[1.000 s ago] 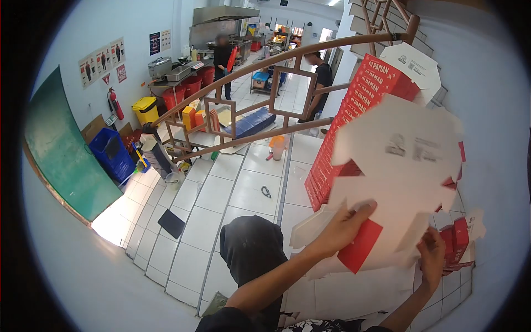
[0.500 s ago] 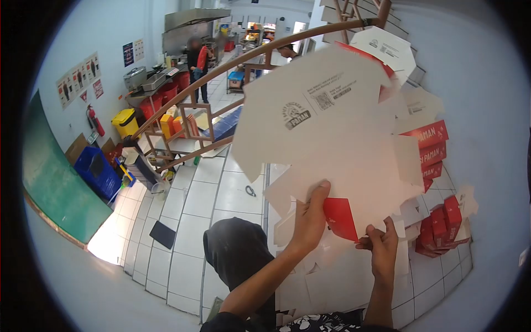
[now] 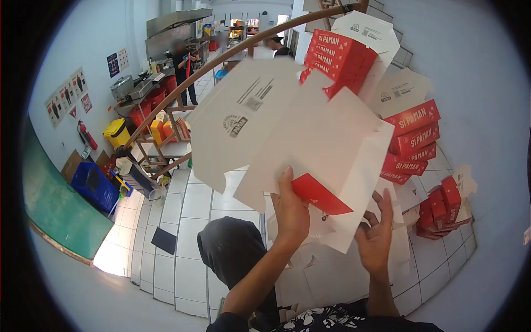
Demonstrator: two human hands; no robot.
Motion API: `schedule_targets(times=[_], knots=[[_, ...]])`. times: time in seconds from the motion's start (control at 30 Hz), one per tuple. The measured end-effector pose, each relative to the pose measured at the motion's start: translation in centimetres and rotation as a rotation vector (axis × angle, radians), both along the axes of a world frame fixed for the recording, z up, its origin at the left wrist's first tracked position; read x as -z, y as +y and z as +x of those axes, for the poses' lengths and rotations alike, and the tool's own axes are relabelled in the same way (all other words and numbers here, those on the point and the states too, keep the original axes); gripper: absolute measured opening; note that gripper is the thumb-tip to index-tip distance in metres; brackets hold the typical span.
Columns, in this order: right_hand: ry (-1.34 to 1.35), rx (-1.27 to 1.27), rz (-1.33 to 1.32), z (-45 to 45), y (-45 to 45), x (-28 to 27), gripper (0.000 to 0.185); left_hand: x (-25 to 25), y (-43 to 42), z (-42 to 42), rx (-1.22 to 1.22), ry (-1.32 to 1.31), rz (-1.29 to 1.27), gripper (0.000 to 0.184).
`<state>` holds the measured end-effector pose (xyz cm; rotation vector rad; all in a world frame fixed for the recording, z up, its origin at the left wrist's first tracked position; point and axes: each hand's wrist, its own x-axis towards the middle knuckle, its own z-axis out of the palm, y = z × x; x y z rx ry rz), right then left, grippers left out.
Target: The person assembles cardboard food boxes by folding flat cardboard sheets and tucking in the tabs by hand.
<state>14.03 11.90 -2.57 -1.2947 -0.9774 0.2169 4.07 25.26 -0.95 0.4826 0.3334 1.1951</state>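
Observation:
A large white cardboard box blank (image 3: 310,133) with printed text and a red flap hangs raised before me, partly folded. My left hand (image 3: 292,213) grips its lower edge beside the red flap, thumb on the near face. My right hand (image 3: 376,232) is at the blank's lower right edge, fingers apart and curved behind the panel; whether they touch it is hard to tell. Flat white blanks (image 3: 326,279) lie under my hands. To the right stand stacked red boxes (image 3: 415,138) marked SI PAMAN, with a further stack (image 3: 340,58) behind the raised blank.
More red boxes (image 3: 442,210) sit on the tiles at the right. A brown railing (image 3: 238,47) crosses behind the blank. A dark tablet-like object (image 3: 164,240) lies on the floor at left. Two people stand in the kitchen beyond, one (image 3: 181,69) holding something red.
The blank has swung left and tilted, and its right side panel now stands folded up. My left hand has moved left with it. The view has shifted right, showing more red boxes.

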Motion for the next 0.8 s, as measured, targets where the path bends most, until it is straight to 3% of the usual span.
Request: schedule_targets(times=[0.13, 0.23, 0.33, 0.43, 0.53, 0.67, 0.77, 0.8], knots=[[-0.391, 0.03, -0.115, -0.3, -0.1, -0.4, 0.091, -0.1, -0.5, 0.3, -0.04, 0.059, 0.025, 0.028], [-0.441, 0.075, -0.056, 0.1, -0.1, -0.8, 0.08, 0.5, -0.7, 0.5, -0.003, 0.16, 0.063, 0.026], [-0.224, 0.155, -0.044, 0.4, 0.2, -0.5, 0.065, 1.1, -0.8, 0.7, 0.051, 0.195, 0.099, 0.027], [-0.271, 0.21, -0.066, 0.1, 0.3, -0.4, 0.05, 0.7, -1.0, 0.7, 0.063, 0.165, 0.105, 0.027], [-0.645, 0.339, -0.152, 0.2, 0.2, -0.7, 0.038, 0.1, -1.2, 0.6, 0.07, 0.185, 0.115, 0.029], [-0.771, 0.354, -0.099, -0.2, 0.4, -1.6, 0.034, 0.8, -1.1, 0.9, 0.232, 0.082, 0.222, 0.035], [-0.704, 0.248, -0.097, -0.2, 0.4, -1.1, 0.035, 1.2, -1.1, 0.7, 0.264, 0.363, 0.507, 0.038], [-0.73, 0.256, -0.101, -0.6, 0.4, -1.4, 0.036, 0.9, -1.4, 0.7, 0.224, 0.329, 0.498, 0.036]])
